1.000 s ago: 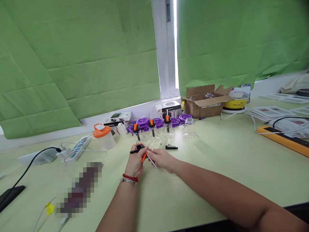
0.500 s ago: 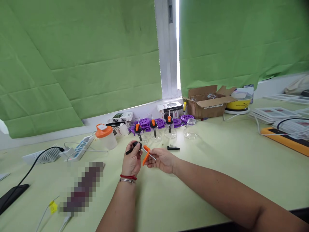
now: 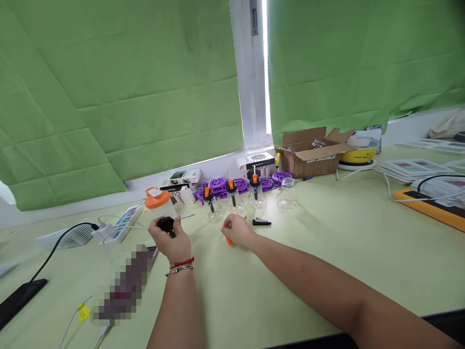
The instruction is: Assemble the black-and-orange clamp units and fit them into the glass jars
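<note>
Orange piece (image 3: 228, 240) and black cap (image 3: 167, 226) are in two hands midway between the front and back edges of the pale green bench (image 3: 247, 300). The left hand's (image 3: 177, 246) fingers curl around the cap, whose metal rod (image 3: 188, 216) points right. The right hand's (image 3: 239, 230) fingers pinch the orange piece low over the bench; whether it touches down, I cannot tell. Just beyond lies a black part with a spring (image 3: 261, 223). Toward the back edge stand clear jars (image 3: 257, 199), purple pieces (image 3: 218, 185) and an open cardboard box (image 3: 315, 167), before green window coverings (image 3: 163, 97).
</note>
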Demonstrator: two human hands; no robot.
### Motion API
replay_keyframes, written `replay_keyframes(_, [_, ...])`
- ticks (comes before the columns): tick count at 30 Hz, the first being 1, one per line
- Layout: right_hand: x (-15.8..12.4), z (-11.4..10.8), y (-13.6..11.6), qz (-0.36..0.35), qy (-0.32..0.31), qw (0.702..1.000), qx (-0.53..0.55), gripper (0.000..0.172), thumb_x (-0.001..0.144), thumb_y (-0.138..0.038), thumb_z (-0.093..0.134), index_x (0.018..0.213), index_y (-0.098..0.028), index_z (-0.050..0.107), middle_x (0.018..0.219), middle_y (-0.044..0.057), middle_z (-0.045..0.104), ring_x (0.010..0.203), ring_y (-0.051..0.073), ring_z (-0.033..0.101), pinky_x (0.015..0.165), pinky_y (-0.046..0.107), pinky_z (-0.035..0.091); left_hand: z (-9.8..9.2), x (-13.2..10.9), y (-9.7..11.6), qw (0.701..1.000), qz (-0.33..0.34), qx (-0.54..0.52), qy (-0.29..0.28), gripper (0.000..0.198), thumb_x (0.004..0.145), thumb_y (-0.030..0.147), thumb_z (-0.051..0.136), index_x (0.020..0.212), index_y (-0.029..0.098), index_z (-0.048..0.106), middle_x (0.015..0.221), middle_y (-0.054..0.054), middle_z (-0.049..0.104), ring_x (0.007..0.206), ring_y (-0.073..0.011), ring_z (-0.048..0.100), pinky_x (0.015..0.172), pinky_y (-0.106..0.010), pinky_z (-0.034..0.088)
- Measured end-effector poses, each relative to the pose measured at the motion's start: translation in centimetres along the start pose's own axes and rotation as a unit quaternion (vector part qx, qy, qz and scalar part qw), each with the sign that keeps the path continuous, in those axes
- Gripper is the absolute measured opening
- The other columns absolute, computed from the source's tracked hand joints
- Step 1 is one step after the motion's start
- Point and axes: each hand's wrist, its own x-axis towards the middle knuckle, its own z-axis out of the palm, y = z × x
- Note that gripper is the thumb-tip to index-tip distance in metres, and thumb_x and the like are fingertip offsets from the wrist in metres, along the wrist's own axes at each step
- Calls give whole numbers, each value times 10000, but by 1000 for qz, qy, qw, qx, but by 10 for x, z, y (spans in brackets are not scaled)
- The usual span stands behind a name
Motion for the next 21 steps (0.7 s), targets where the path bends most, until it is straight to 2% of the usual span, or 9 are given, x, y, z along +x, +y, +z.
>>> replay_keyframes(1, [1,2,2,-3,-3,1000,-29,180,637,-164,687,666,-190,511,650,-8,524,548,108,471,507,237,331,-2,0,0,995,39,86,23,473,816,451,531,1215,254,370,1246,-89,463,1160,-259,449,922,-382,385])
replay_keyframes(3, [3,5,3,-14,-7,997,-81,188,643,-154,693,636,-186,508,678,6,532,580,120,484,528,246,324,-2,1,-3,984,84,155,15,390,803,398,562,1152,250,473,1180,-84,542,1114,-275,500,900,-380,392])
replay_keyframes(6, [6,3,-1,-33,-4,990,-136,160,677,-202,690,654,-177,534,827,49,565,686,151,525,590,265,348,2,2,-13,955,128,250,-91,304,806,228,513,1108,246,541,1142,-83,586,1018,-261,562,817,-352,422])
replay_keyframes(9, [13,-16,-10,-70,25,981,-181,118,750,-277,639,792,-178,590,1004,83,559,824,185,540,695,290,387,7,6,-27,913,145,316,-215,305,671,46,499,899,196,636,995,-99,623,927,-264,584,780,-336,428])
replay_keyframes(11, [19,-44,-18,-121,90,962,-227,163,807,-288,568,923,-179,599,1031,92,560,890,201,536,767,306,404,11,7,-36,900,149,319,-256,333,584,-1,499,814,180,658,925,-104,633,874,-264,595,761,-326,435])
replay_keyframes(14, [26,-103,-26,-172,259,909,-277,230,823,-216,505,1034,-160,576,1093,120,541,994,236,501,845,345,402,17,6,-42,897,151,313,-274,403,564,-11,468,856,174,677,940,-117,643,882,-267,603,785,-329,442])
replay_keyframes(17, [30,-162,-21,-150,387,843,-343,294,769,-232,569,1057,-174,571,1217,126,488,1149,303,398,953,440,318,22,5,-44,895,155,307,-285,464,572,-12,448,927,178,680,1040,-120,642,983,-275,592,851,-332,437])
replay_keyframes(19, [32,-191,-9,-96,394,840,-362,476,695,-335,664,1134,-198,540,1314,131,422,1219,345,335,971,480,288,24,6,-46,895,151,310,-284,499,576,-14,447,989,160,667,1144,-138,612,1066,-295,564,906,-357,421])
replay_keyframes(21, [34,-209,6,-39,338,875,-344,701,617,-443,719,1232,-215,471,1333,137,416,1194,343,384,941,458,329,25,9,-49,897,138,320,-273,525,593,-15,443,1063,117,637,1237,-178,558,1138,-323,523,954,-397,398])
